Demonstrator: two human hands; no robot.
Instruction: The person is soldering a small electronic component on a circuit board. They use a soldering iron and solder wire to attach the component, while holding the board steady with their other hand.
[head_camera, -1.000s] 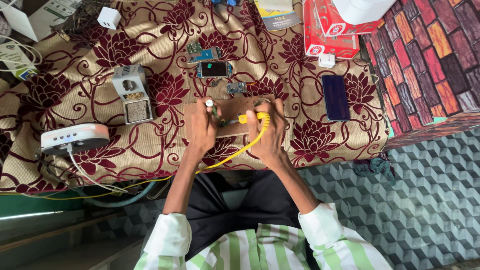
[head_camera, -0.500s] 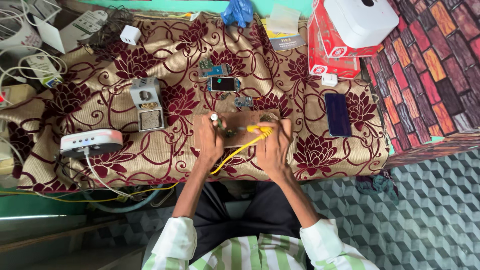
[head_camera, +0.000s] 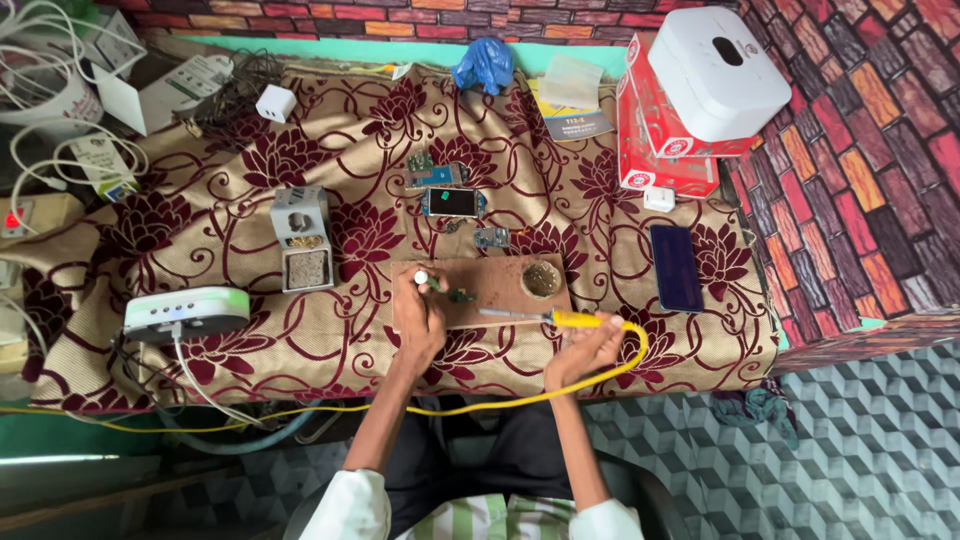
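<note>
While the right hand (head_camera: 585, 345) grips the light, rigid soldering iron (head_camera: 545, 318) by its yellow handle, clear of the presumably hot tip, the left hand (head_camera: 420, 310) pinches a small, fragile circuit part (head_camera: 460, 295) on the wooden board (head_camera: 500, 280).

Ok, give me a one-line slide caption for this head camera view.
Right hand holds a yellow soldering iron over a wooden board; left hand steadies a small part.
</note>
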